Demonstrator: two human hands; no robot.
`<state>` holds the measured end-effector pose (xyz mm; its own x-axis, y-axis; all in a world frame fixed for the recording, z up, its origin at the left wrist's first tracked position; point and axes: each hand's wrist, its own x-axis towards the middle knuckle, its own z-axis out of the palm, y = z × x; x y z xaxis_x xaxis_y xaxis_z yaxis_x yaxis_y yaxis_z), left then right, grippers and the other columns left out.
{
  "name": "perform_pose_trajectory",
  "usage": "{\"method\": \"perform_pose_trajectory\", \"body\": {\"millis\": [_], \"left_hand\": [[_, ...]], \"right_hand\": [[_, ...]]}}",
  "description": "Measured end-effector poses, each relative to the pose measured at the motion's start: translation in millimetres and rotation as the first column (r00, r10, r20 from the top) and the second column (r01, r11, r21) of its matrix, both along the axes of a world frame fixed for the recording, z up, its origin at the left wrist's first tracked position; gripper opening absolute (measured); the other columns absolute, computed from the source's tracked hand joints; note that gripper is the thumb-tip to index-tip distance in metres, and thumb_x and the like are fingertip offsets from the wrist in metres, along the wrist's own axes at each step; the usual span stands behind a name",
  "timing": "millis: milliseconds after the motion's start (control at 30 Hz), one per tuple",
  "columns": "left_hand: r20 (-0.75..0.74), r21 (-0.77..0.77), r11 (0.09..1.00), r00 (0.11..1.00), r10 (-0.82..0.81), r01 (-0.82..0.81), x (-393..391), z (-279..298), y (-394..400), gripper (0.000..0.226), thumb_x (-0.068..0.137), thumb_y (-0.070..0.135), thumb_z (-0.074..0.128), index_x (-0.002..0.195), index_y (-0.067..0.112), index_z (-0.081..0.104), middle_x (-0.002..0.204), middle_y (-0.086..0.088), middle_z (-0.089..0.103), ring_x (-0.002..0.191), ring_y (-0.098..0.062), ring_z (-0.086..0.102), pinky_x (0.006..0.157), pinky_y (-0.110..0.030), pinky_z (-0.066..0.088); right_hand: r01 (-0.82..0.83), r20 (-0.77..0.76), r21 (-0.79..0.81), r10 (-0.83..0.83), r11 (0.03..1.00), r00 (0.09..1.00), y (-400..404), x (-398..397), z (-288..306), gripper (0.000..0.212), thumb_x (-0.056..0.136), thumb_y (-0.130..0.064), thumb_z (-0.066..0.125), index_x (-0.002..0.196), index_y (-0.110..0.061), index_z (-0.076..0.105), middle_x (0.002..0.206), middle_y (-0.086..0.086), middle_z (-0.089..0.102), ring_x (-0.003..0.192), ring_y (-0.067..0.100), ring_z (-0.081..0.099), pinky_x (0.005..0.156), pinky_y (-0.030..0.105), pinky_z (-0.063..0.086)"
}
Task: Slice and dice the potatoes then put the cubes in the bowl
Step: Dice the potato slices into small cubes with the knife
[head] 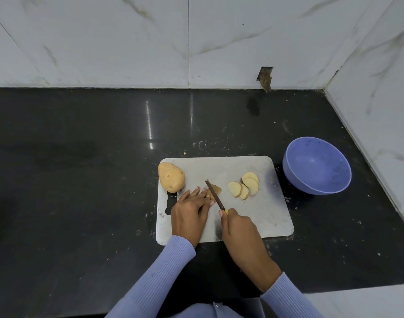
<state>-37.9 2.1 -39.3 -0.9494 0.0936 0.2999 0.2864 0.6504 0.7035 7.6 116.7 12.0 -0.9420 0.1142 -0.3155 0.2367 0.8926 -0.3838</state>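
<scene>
two hands at the cutting board

black counter point(81, 180) meets marble walls point(104, 42). left hand point(189, 212) lays nearly straight fingers on a potato piece point(216, 189); right hand point(240, 228) clenches the knife point(216, 195), blade against that piece. slices point(243, 187) lie mid-board point(265, 214), whole potato point(171, 177) at its left edge, bowl point(317, 166) just beside the right edge.
</scene>
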Motion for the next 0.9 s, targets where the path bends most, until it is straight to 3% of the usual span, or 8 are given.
{"method": "perform_pose_trajectory", "body": {"millis": [100, 767, 900], "left_hand": [[0.004, -0.002, 1.000, 1.000, 0.005, -0.005, -0.1, 0.1, 0.5, 0.018, 0.069, -0.001, 0.081, 0.081, 0.011, 0.077, 0.095, -0.007, 0.073, 0.099, -0.021, 0.067, 0.098, -0.040, 0.042], [0.012, -0.021, 1.000, 1.000, 0.003, -0.003, -2.4, -0.7, -0.6, 0.017, 0.068, 0.001, 0.082, 0.079, 0.013, 0.077, 0.092, -0.005, 0.073, 0.096, -0.021, 0.068, 0.096, -0.038, 0.042], [0.039, -0.029, 0.999, 0.999, 0.017, -0.015, -2.9, 0.1, -0.2, 0.014, 0.070, 0.003, 0.081, 0.079, 0.013, 0.077, 0.093, -0.004, 0.073, 0.098, -0.020, 0.068, 0.096, -0.036, 0.041]], "right_hand": [[0.001, -0.007, 0.024, 0.000, 1.000, 1.000, 2.4, -1.9, -1.4, 0.038, 0.103, -0.042, 0.022, 0.107, -0.017, 0.050, 0.079, -0.005, 0.050, 0.070, 0.009, 0.052, 0.061, 0.020, 0.040], [-0.011, 0.040, 0.106, 0.006, 0.994, 0.999, -0.8, -6.9, -2.9, 0.038, 0.103, -0.041, 0.021, 0.112, -0.017, 0.050, 0.084, -0.004, 0.051, 0.072, 0.009, 0.051, 0.062, 0.019, 0.038], [-0.017, 0.056, 0.108, 0.011, 0.994, 0.998, -0.1, -7.0, -1.3, 0.038, 0.103, -0.041, 0.021, 0.112, -0.017, 0.049, 0.084, -0.004, 0.051, 0.070, 0.009, 0.049, 0.053, 0.018, 0.031]]}}
